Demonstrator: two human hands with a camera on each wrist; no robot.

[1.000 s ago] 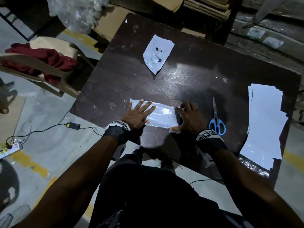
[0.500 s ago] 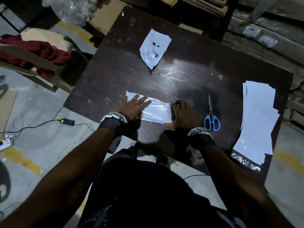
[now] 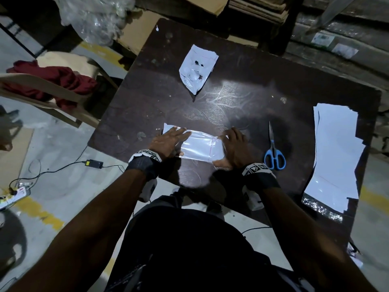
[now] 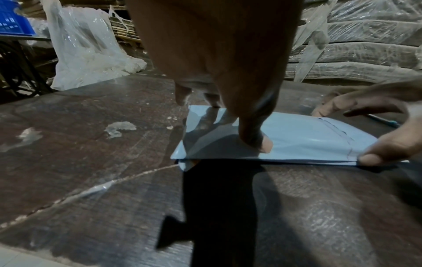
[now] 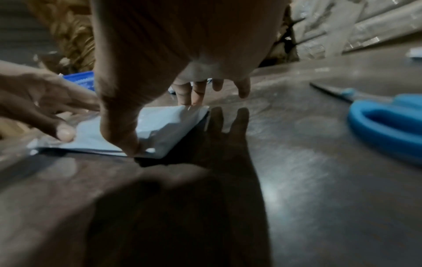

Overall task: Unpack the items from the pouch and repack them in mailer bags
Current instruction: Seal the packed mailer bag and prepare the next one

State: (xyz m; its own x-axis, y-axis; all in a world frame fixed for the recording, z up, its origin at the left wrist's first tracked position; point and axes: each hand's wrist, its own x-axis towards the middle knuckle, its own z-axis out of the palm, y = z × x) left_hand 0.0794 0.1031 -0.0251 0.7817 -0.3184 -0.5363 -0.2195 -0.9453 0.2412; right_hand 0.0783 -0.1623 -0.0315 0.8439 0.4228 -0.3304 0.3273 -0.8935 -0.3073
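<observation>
A white mailer bag point(image 3: 197, 147) lies flat near the front edge of the dark table point(image 3: 242, 98). My left hand point(image 3: 168, 140) rests flat on its left half, fingers straight, the thumb pressing the bag point(image 4: 308, 137). My right hand point(image 3: 233, 146) spans the bag's right end, where the flap is folded over. Its thumb presses the near corner and its fingertips point(image 5: 191, 95) touch the far edge of the bag point(image 5: 160, 122). What is inside the bag is hidden. A torn white pouch point(image 3: 197, 70) lies at the far middle of the table.
Blue-handled scissors point(image 3: 273, 152) lie just right of my right hand. A stack of white mailer bags point(image 3: 336, 154) sits at the table's right edge. A chair with red cloth point(image 3: 52, 85) stands left of the table; plastic wrap point(image 3: 94, 17) and cardboard are behind.
The dark flap that stood up at the bag's right end now lies folded down under my right hand. My left fingers have drawn closer together on the bag.
</observation>
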